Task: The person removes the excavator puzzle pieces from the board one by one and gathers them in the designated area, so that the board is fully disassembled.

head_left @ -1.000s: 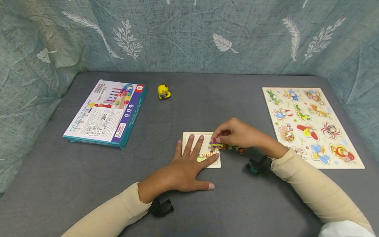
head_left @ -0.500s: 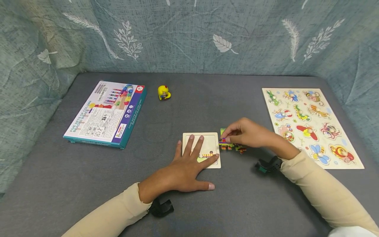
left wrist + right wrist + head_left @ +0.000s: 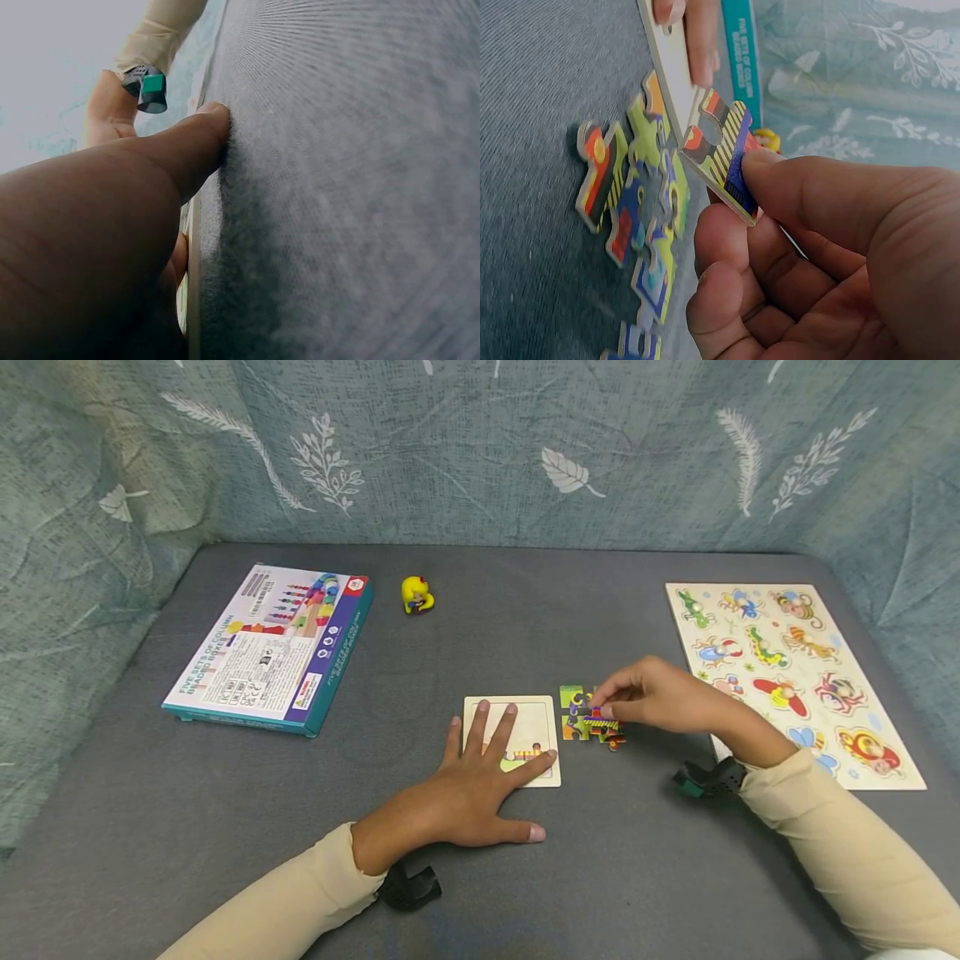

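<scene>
My left hand (image 3: 468, 802) lies with fingers spread on a small pale puzzle board (image 3: 536, 720), covering much of it. A printed strip shows between its fingers. My right hand (image 3: 660, 697) pinches a jigsaw piece (image 3: 727, 165) between thumb and fingers, with yellow-black stripes, blue and red on it. Beneath and beside that piece, several loose jigsaw pieces (image 3: 572, 696) lie just right of the board, partly hidden by the right hand. In the right wrist view the loose pieces (image 3: 649, 124) rest on the grey cloth, apart from the held one.
A boxed bead set (image 3: 270, 652) lies at the left. Behind the board sits a small yellow-haired toy figure (image 3: 416, 595). At the right is a large insect puzzle board (image 3: 738, 681), partly under my right forearm. A leaf-patterned curtain (image 3: 480, 468) hangs behind the table.
My right hand has moved right with the jigsaw piece, from over the board's right edge to above the loose pieces, uncovering some of them. My left hand has stayed put.
</scene>
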Demonstrator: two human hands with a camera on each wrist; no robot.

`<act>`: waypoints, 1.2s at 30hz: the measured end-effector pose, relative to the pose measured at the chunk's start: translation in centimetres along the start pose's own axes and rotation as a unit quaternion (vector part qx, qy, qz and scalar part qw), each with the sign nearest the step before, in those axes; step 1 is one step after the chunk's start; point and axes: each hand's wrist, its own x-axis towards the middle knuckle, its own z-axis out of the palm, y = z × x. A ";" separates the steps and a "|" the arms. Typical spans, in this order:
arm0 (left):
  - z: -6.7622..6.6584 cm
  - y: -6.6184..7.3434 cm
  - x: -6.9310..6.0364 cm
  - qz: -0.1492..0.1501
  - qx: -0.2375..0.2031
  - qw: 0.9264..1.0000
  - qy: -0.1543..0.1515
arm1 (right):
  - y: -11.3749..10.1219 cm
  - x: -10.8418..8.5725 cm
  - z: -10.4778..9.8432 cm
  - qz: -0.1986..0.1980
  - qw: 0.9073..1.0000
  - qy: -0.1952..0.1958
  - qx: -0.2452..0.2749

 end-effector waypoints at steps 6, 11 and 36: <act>0.0 0.0 0.1 -0.007 -0.004 1.000 -0.004 | 0.7 -0.5 -0.5 0.007 1.000 0.002 -0.014; 0.0 0.0 0.1 -0.009 -0.007 1.000 -0.006 | 0.9 -1.0 -0.8 0.018 1.000 0.008 -0.023; -0.1 0.1 0.1 -0.008 -0.013 1.000 -0.011 | 1.7 -2.3 -1.9 0.034 0.999 -0.027 -0.031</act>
